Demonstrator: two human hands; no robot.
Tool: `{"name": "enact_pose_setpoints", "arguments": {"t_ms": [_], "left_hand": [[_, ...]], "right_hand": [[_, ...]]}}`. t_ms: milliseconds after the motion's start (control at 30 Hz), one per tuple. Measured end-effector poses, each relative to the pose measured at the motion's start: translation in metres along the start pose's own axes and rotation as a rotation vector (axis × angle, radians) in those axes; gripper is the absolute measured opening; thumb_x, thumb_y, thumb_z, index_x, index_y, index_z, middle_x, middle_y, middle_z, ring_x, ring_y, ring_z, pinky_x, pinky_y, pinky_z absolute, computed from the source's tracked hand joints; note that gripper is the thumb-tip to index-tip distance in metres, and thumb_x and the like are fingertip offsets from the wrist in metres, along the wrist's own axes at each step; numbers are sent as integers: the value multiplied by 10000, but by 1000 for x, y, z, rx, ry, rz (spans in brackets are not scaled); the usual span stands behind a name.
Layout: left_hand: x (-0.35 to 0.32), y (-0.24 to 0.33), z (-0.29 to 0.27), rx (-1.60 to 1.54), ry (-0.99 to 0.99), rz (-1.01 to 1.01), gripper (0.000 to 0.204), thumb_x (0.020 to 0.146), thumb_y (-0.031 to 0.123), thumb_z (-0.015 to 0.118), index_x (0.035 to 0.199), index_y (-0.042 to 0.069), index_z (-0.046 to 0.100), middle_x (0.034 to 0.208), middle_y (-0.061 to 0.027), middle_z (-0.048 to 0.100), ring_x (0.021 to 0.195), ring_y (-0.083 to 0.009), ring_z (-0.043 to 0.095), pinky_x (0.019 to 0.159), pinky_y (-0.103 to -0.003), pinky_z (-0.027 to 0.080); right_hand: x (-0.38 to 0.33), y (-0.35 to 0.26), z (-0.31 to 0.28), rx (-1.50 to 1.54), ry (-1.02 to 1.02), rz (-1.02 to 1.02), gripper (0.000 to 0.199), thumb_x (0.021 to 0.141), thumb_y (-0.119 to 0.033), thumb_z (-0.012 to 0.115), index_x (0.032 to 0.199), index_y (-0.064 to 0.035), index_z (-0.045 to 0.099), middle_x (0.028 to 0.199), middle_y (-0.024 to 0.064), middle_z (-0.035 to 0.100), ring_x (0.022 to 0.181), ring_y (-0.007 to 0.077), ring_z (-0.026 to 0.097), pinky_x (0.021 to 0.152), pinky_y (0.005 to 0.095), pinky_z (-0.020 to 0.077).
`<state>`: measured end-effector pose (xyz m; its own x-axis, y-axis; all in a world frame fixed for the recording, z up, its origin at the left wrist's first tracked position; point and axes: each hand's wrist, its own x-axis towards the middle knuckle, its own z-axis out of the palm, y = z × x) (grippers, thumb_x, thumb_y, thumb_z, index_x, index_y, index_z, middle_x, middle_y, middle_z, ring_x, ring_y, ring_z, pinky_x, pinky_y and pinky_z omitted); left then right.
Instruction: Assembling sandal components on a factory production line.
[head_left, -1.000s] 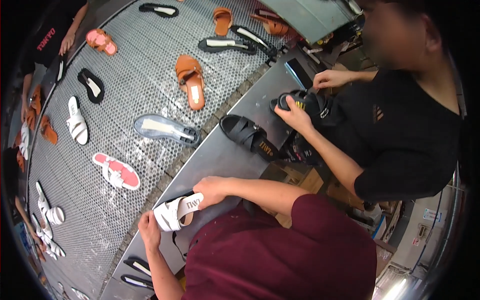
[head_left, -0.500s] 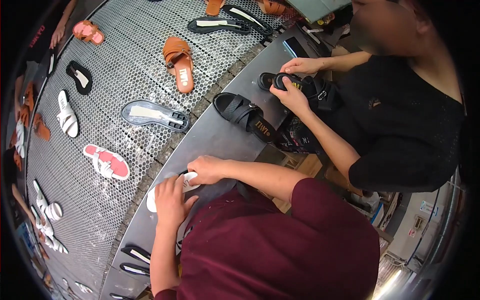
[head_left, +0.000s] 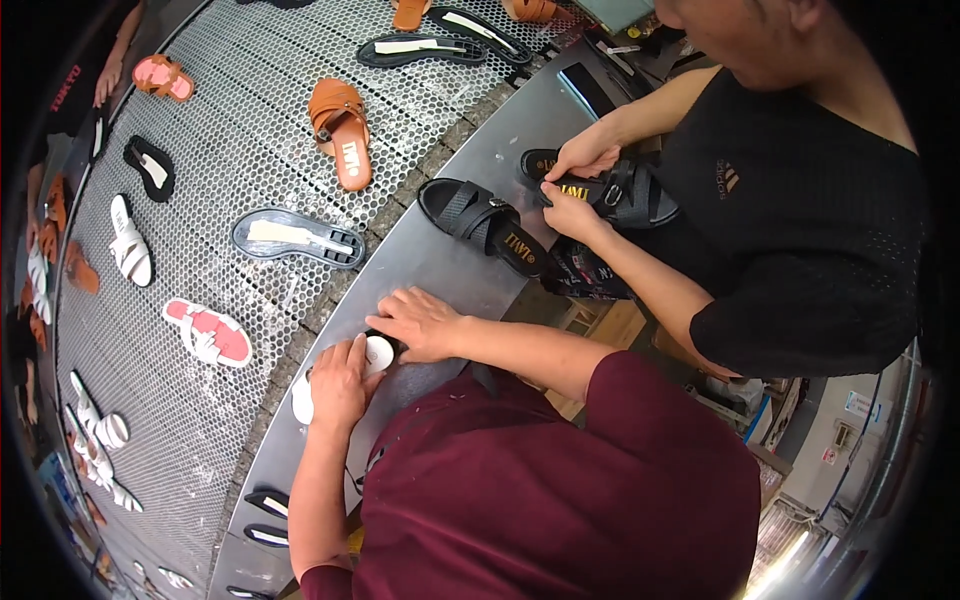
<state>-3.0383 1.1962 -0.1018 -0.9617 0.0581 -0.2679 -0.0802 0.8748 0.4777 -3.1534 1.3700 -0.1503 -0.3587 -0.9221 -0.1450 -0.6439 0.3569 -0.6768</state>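
A white sandal (head_left: pixel 379 354) lies at the near edge of the metal ledge, mostly hidden under my hands. A bit of black sole shows at its right end. My left hand (head_left: pixel 340 385) wraps across its middle, fingers on top and thumb at the near side. My right hand (head_left: pixel 420 325) rests at its right end with fingers stretched out over the black part. Beyond my right hand, a black sandal (head_left: pixel 480 225) lies on the ledge. To the right, a co-worker's hands (head_left: pixel 575 190) hold another black sandal (head_left: pixel 625 192).
A perforated conveyor (head_left: pixel 270 160) beyond the ledge carries a brown sandal (head_left: pixel 341 130), a clear-edged sole (head_left: pixel 298 238), a white sandal with pink insole (head_left: pixel 208 332) and several others. Black soles (head_left: pixel 268 503) lie on the ledge at lower left. A phone (head_left: pixel 585 90) lies at the far right.
My right hand has lifted off the sandal's white end and spread its fingers. My left hand has shifted slightly right. The co-worker's hands have moved on their sandal.
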Motion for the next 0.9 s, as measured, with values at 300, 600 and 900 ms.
{"name": "enact_pose_setpoints", "arguments": {"t_ms": [300, 600, 900], "left_hand": [[2, 3, -25, -82, 47, -44, 614, 614, 230, 809, 1171, 93, 590, 1024, -88, 610, 916, -294, 598, 790, -392, 481], [2, 6, -38, -114, 6, -52, 620, 613, 233, 810, 1171, 75, 591, 998, -89, 607, 882, -289, 600, 770, -386, 484], [12, 14, -36, -79, 7, 6, 623, 628, 245, 796, 1177, 48, 576, 1009, -94, 599, 888, -286, 596, 765, -388, 484]], "right_hand": [[5, -7, -26, 485, -119, 99, 588, 703, -238, 748, 1217, -80, 510, 1032, 196, 642, 952, 375, 618, 809, 434, 496], [10, -14, -37, 599, -186, 120, 617, 690, -126, 755, 1239, -57, 483, 951, 168, 669, 854, 298, 671, 747, 355, 534], [4, -8, -42, 573, -159, 117, 639, 688, -163, 766, 1242, -30, 477, 930, 171, 675, 821, 297, 678, 724, 360, 539]]}}
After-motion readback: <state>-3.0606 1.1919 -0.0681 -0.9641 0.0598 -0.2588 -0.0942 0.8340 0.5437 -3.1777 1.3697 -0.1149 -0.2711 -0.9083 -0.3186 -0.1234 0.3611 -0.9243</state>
